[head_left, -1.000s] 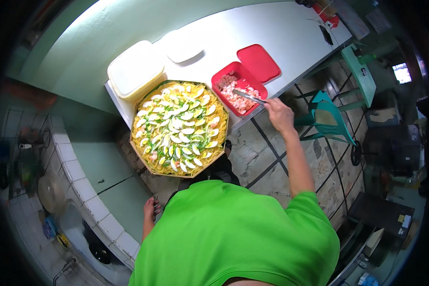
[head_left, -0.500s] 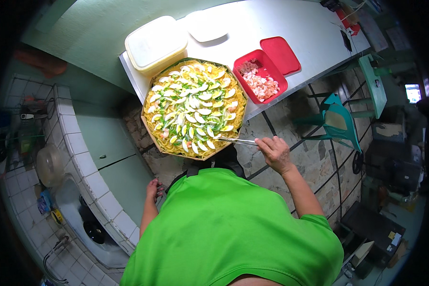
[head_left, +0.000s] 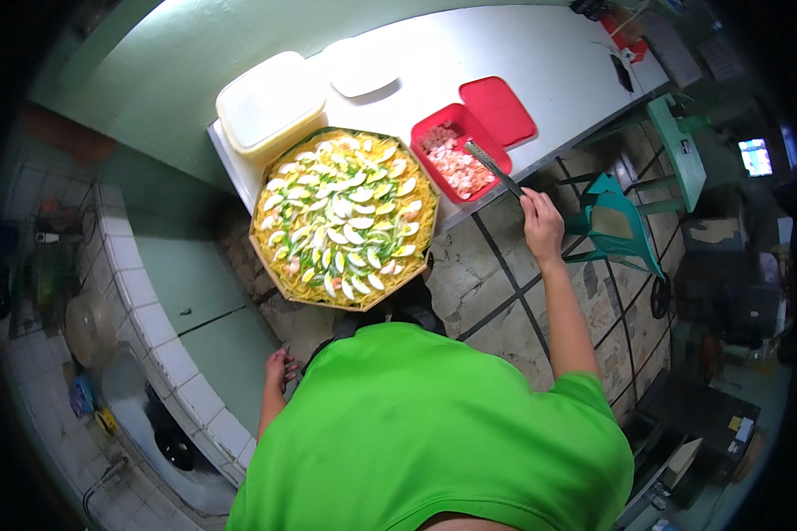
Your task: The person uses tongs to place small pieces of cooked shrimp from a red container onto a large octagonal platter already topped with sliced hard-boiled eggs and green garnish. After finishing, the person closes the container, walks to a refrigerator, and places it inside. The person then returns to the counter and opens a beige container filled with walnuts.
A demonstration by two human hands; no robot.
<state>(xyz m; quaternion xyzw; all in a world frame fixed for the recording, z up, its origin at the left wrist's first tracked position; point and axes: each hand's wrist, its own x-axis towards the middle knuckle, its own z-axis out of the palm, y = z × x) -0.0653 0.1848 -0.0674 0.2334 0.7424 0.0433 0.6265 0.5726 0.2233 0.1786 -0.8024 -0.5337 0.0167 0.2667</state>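
My right hand [head_left: 543, 221] is wrapped round the tongs [head_left: 497, 168], tips over the red container [head_left: 459, 115] of pink pieces [head_left: 457, 171], just right of the octagonal noodle tray [head_left: 267, 267]. My left hand [head_left: 281, 367] hangs near-left of that tray, fingers loosely curled; I can't tell if it's empty. I'm seemingly picking up pieces, which calls for lowered tips and a light pinch.

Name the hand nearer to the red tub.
Right. The right hand is just off the red tub's near side, its tongs reaching over it; the left hand hangs low, beyond the noodle tray.
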